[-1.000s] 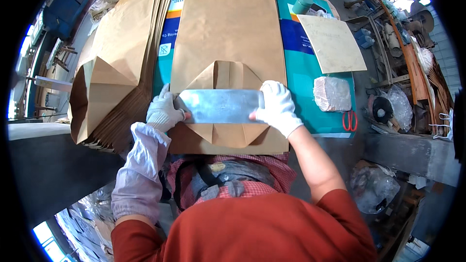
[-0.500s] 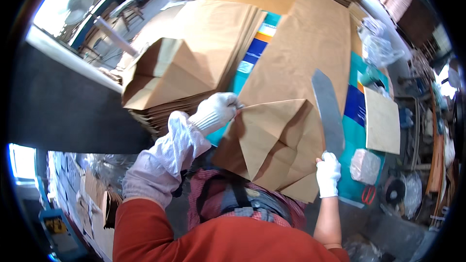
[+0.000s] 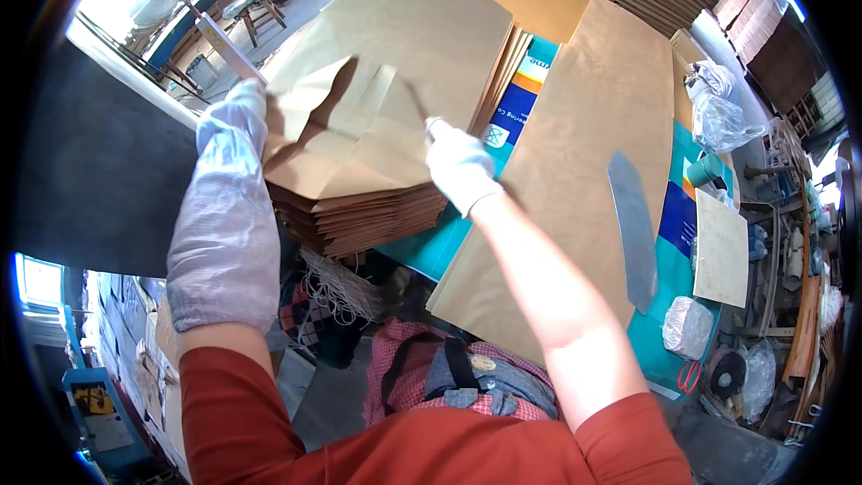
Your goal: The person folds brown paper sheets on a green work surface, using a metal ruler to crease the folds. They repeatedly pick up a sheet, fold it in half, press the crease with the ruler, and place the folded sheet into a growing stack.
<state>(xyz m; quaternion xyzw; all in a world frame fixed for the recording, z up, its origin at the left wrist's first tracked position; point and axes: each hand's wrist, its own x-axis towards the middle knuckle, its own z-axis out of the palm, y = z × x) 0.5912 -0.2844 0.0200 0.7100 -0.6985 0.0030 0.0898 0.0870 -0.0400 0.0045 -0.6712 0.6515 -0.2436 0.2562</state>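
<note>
A brown paper bag (image 3: 359, 139) with a folded, partly opened end lies over a stack of similar bags (image 3: 377, 223) at the left. My left hand (image 3: 241, 108), in a white glove with a pale sleeve cover, grips the bag's left edge; its fingertips are partly hidden. My right hand (image 3: 460, 163), gloved in white, is at the right side of that bag with its fingers curled in; what they hold, if anything, does not show. To the right, a flat grey metal blade (image 3: 633, 233) rests on a pile of flat brown paper (image 3: 566, 153).
Teal printed sheeting (image 3: 440, 247) covers the table under the paper. On the right lie a pale board (image 3: 721, 247), a wrapped white block (image 3: 690, 328), red-handled scissors (image 3: 689, 376) and clear plastic bags (image 3: 723, 121). A dark panel (image 3: 99, 162) stands left; white string (image 3: 341, 287) hangs below the stack.
The folded bag has moved from in front of me onto the left stack. My right hand has let go of the metal blade and crossed left; my left hand has moved forward and left.
</note>
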